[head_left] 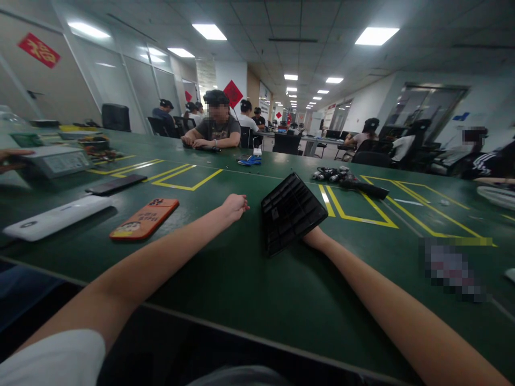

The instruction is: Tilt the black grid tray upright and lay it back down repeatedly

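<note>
My right hand (317,238) grips a black ribbed plastic panel (293,212) by its lower right side, with most of the fingers hidden behind it. The panel is tilted above the green table, its ribbed face turned towards the left. To the left of the panel and apart from it is my left hand (236,206). Its fingers are curled in, and whatever they may hold is hidden. An orange phone case (145,219) with a cartoon print lies on the table beside my left forearm.
On the green table (241,273) lie a white power strip (60,214), a dark phone (116,184), a blue item (250,161) and a black cable bundle (341,177). A person's hand (14,158) touches a grey metal box (58,160) at left. Another person (217,126) sits opposite.
</note>
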Tool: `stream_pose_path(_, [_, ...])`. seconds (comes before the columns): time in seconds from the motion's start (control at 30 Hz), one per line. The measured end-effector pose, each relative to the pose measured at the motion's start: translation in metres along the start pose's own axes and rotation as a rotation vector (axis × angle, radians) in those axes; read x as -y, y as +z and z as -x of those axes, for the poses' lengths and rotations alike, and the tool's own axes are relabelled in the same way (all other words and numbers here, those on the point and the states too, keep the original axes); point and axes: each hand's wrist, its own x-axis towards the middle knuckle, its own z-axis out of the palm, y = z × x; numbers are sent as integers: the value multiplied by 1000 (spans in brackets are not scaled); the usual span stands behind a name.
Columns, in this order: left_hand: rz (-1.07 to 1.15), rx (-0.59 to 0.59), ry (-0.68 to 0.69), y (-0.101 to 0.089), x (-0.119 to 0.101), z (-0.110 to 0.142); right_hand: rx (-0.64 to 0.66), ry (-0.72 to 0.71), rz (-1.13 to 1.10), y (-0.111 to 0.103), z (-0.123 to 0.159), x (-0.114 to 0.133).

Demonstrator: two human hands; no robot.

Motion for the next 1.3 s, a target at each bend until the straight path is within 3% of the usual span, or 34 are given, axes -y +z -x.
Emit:
stream_pose_path(0.13, [52, 37, -55, -9, -4, 4, 22, 3, 21, -1, 1, 3])
stream_pose_path(0.47, [-71, 721, -74, -3, 5, 33, 27, -3, -106, -5, -4, 23])
stream_pose_path(0.73, [-144, 908, -39, 5, 19, 22, 18, -58, -97, -1, -3, 10])
stream_pose_path(0.83, [-293, 868, 106, 5, 22, 21, -23, -69, -73, 1, -4, 5])
stream_pose_path(1.03, [-825, 513, 801, 8, 23, 29, -80, -84, -26, 7, -2, -4])
stream_pose_path(1.13, [-1019, 381, 881, 9, 22, 34, -75, -77, -13, 6, -1, -5])
stream_pose_path(1.3, [-945, 401, 905, 11, 23, 37, -37, -38, 2, 1, 0, 4])
